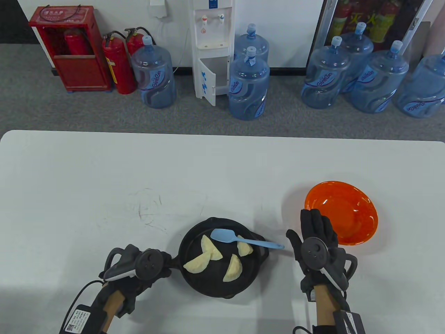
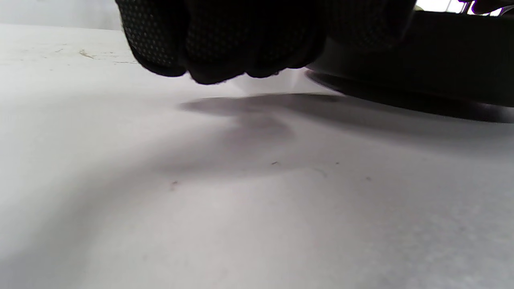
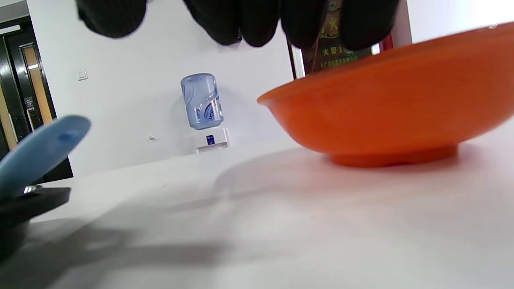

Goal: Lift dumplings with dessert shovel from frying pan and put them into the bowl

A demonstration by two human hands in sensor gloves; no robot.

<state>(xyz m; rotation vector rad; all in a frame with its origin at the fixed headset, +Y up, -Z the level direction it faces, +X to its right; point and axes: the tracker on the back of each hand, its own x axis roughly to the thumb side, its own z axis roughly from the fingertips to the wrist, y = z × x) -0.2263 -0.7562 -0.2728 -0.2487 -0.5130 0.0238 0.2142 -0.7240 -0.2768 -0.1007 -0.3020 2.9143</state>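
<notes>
Black frying pan [image 1: 194, 283] holds 4 pale dumplings [image 1: 197, 264]; blue shovel [image 1: 240, 240] rests across its rim. Empty orange bowl [image 1: 361, 228] sits right.

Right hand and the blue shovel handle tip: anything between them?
Nothing. Table view shows only bare table between the right hand and the dessert shovel handle tip; they sit close, not touching.

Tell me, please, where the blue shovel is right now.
In the table view, the blue shovel lies across the frying pan's far rim, handle pointing toward the right hand.
</notes>
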